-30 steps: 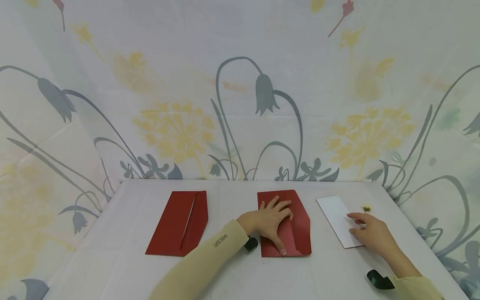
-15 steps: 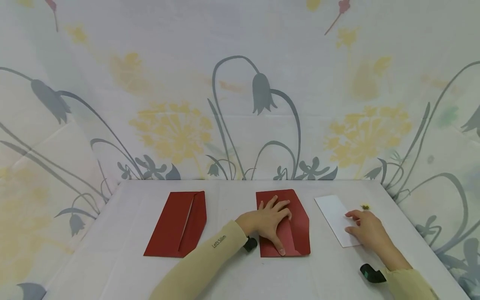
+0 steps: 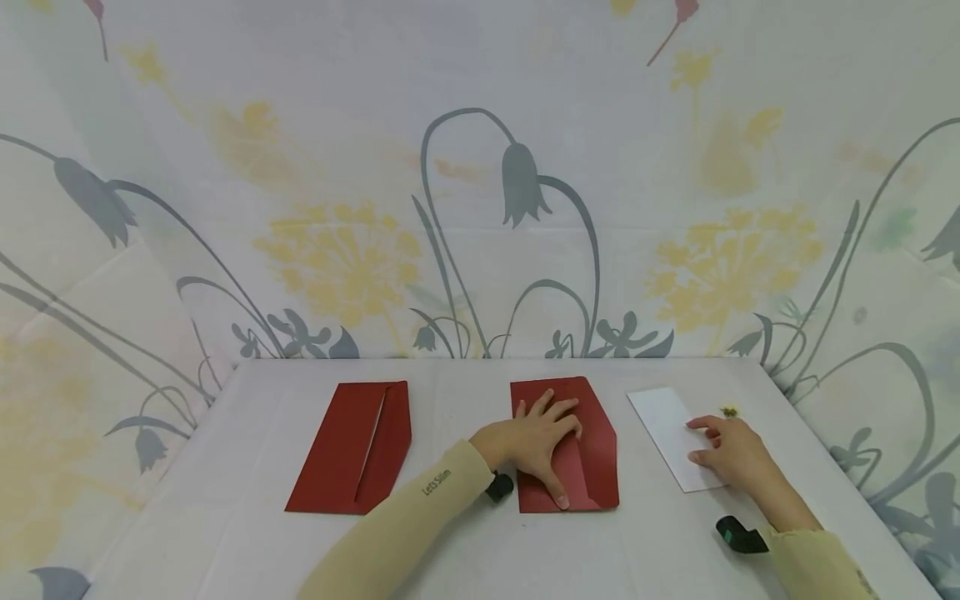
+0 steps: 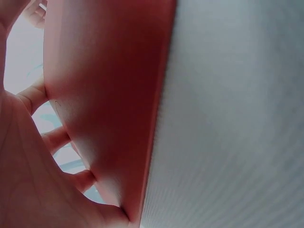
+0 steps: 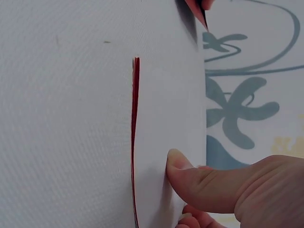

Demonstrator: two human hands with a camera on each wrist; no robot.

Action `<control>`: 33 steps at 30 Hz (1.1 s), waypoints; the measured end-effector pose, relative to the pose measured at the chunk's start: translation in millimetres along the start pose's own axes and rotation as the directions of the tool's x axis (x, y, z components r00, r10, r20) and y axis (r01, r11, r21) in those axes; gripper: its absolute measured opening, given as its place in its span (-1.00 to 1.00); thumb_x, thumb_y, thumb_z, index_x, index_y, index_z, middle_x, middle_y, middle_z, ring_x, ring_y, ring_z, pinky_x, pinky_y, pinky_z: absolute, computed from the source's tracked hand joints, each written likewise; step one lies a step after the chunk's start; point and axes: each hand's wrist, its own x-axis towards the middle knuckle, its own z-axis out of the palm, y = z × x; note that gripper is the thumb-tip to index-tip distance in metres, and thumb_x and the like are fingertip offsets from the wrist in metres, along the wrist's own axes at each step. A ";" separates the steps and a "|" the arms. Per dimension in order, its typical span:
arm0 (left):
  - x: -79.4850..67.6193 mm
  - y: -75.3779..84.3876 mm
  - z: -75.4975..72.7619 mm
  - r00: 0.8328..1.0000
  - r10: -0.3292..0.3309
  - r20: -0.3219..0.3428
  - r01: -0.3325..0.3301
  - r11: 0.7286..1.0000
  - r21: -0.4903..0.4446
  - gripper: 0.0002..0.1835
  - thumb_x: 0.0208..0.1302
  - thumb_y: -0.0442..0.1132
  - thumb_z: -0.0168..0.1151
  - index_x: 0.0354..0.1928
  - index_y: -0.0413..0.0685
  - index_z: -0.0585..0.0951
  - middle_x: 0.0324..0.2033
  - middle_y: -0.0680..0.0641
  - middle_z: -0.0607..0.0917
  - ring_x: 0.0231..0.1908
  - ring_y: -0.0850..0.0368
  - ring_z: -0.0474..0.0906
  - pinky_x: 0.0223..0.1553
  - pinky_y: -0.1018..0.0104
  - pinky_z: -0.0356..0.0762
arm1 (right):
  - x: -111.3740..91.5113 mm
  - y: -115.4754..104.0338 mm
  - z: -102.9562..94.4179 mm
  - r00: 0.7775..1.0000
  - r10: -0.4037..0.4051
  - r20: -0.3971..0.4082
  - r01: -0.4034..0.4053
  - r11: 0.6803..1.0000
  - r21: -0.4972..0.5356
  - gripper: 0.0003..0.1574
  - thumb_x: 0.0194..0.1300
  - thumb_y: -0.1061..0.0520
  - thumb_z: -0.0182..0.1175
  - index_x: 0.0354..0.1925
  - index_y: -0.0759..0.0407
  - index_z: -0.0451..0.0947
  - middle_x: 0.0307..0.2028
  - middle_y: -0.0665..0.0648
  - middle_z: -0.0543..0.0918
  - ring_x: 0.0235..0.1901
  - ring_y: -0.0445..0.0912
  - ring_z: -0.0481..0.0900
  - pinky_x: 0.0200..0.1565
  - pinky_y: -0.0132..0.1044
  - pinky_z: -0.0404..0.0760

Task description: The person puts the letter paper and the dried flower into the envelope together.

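White table (image 3: 195,500), little changed; work seems paused. Left hand (image 3: 534,446) splays on middle envelope (image 3: 598,433); right hand (image 3: 731,454), gripping nothing, overhangs card (image 3: 662,421).

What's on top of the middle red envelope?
The person's left hand is on the middle red envelope, fingers spread and touching it. The part right under the hand is covered, and so is anything beneath the envelope.
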 end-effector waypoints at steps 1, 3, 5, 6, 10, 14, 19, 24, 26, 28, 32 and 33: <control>-0.1 -0.2 0.3 1.000 -0.001 -0.001 0.001 1.000 -0.002 -0.12 -0.43 0.50 0.36 -0.02 0.37 0.26 0.43 0.12 -0.12 0.41 -0.12 -0.32 0.22 -0.32 0.00 | 0.3 -0.1 0.1 1.000 0.004 0.003 -0.004 1.000 0.003 -0.44 -0.01 0.19 0.39 -0.02 0.33 0.51 -0.21 0.39 0.51 -0.27 0.16 0.45 -0.28 0.02 0.44; -0.2 -0.6 0.7 1.000 0.000 -0.002 0.000 1.000 -0.005 -0.13 -0.43 0.49 0.36 -0.02 0.37 0.26 0.43 0.12 -0.11 0.41 -0.12 -0.31 0.22 -0.32 0.00 | 0.8 0.0 0.4 1.000 0.011 0.013 -0.011 1.000 0.011 -0.44 -0.01 0.19 0.39 -0.01 0.32 0.52 -0.19 0.41 0.51 -0.26 0.16 0.45 -0.29 0.01 0.44; -0.2 -0.3 0.3 1.000 0.002 -0.004 -0.002 1.000 -0.008 -0.13 -0.42 0.48 0.37 -0.02 0.36 0.27 0.43 0.11 -0.11 0.41 -0.12 -0.31 0.22 -0.32 0.00 | 1.6 0.6 0.1 1.000 0.008 0.020 -0.008 1.000 0.016 -0.44 -0.01 0.19 0.39 -0.01 0.31 0.52 -0.18 0.42 0.51 -0.26 0.17 0.45 -0.30 0.01 0.45; -0.2 -0.2 0.2 1.000 0.004 -0.004 -0.004 1.000 -0.008 -0.13 -0.42 0.48 0.37 -0.01 0.36 0.27 0.43 0.11 -0.11 0.41 -0.12 -0.30 0.22 -0.32 0.00 | 2.1 0.9 -0.1 1.000 0.007 0.023 -0.007 1.000 0.017 -0.44 -0.02 0.19 0.40 0.00 0.31 0.52 -0.18 0.43 0.51 -0.26 0.17 0.45 -0.30 0.00 0.45; -0.2 0.3 -0.7 1.000 0.005 -0.004 -0.005 1.000 -0.006 -0.13 -0.42 0.48 0.37 -0.01 0.35 0.27 0.43 0.10 -0.11 0.41 -0.13 -0.30 0.22 -0.33 -0.01 | 4.0 0.9 -1.3 0.999 0.004 0.032 -0.004 1.000 0.014 -0.42 -0.04 0.20 0.41 0.00 0.30 0.53 -0.17 0.47 0.52 -0.27 0.17 0.46 -0.32 -0.03 0.45; -0.5 0.3 -0.9 1.000 0.003 0.002 -0.003 1.000 -0.009 -0.13 -0.42 0.49 0.37 -0.02 0.36 0.27 0.43 0.11 -0.11 0.41 -0.13 -0.31 0.22 -0.32 -0.01 | 4.6 -1.6 -3.1 0.999 0.014 0.041 -0.014 1.000 0.009 -0.40 -0.06 0.20 0.42 0.01 0.31 0.53 -0.15 0.50 0.52 -0.27 0.17 0.47 -0.31 -0.01 0.45; -1.0 0.6 -1.5 1.000 0.002 0.011 -0.002 1.000 -0.022 -0.14 -0.41 0.48 0.37 -0.01 0.36 0.27 0.43 0.11 -0.11 0.41 -0.13 -0.31 0.22 -0.32 -0.02 | 4.0 -4.1 -3.5 0.999 0.016 0.037 -0.016 1.000 0.004 -0.41 -0.05 0.21 0.42 0.00 0.32 0.53 -0.13 0.52 0.52 -0.27 0.16 0.47 -0.30 0.01 0.46; -1.9 0.9 -2.0 1.000 -0.003 0.011 0.003 1.000 -0.011 -0.14 -0.41 0.47 0.37 -0.01 0.36 0.27 0.43 0.11 -0.11 0.41 -0.13 -0.31 0.22 -0.32 -0.02 | 1.3 -2.8 0.7 1.000 -0.021 -0.020 0.021 1.000 -0.012 -0.43 -0.08 0.21 0.43 -0.05 0.33 0.54 -0.20 0.46 0.53 -0.29 0.15 0.46 -0.28 0.05 0.43; -2.4 1.4 -2.4 1.000 -0.004 0.012 0.005 1.000 -0.009 -0.14 -0.40 0.48 0.37 -0.01 0.37 0.27 0.43 0.12 -0.11 0.41 -0.12 -0.30 0.22 -0.32 -0.02 | -0.4 -0.9 1.7 0.999 -0.026 -0.038 0.026 1.000 -0.015 -0.43 -0.08 0.19 0.44 -0.06 0.34 0.54 -0.22 0.42 0.52 -0.28 0.16 0.45 -0.28 0.06 0.43; -2.7 2.2 -3.1 1.000 -0.005 0.013 0.005 1.000 -0.008 -0.14 -0.40 0.48 0.36 -0.01 0.37 0.27 0.43 0.12 -0.11 0.41 -0.12 -0.30 0.23 -0.31 -0.02 | -1.9 1.5 2.5 0.998 -0.029 -0.058 0.028 0.999 -0.017 -0.44 -0.07 0.17 0.44 -0.06 0.34 0.54 -0.23 0.38 0.52 -0.27 0.16 0.46 -0.29 0.04 0.44; -2.4 3.0 -3.9 1.000 -0.004 0.018 0.004 1.000 -0.012 -0.15 -0.39 0.47 0.37 -0.01 0.36 0.27 0.43 0.11 -0.10 0.41 -0.13 -0.30 0.22 -0.32 -0.02 | -4.7 6.2 3.4 0.994 -0.035 -0.103 0.036 0.999 0.005 -0.54 0.01 0.20 0.38 -0.09 0.32 0.56 -0.24 0.31 0.53 -0.28 0.13 0.51 -0.35 -0.08 0.46; -2.4 3.0 -3.7 1.000 -0.005 0.021 0.006 1.000 -0.009 -0.15 -0.40 0.48 0.36 -0.01 0.36 0.27 0.43 0.11 -0.10 0.41 -0.12 -0.31 0.22 -0.32 -0.02 | -5.5 7.1 3.9 0.992 -0.037 -0.117 0.039 0.999 0.010 -0.58 0.03 0.22 0.36 -0.09 0.32 0.56 -0.25 0.29 0.54 -0.29 0.11 0.52 -0.37 -0.12 0.46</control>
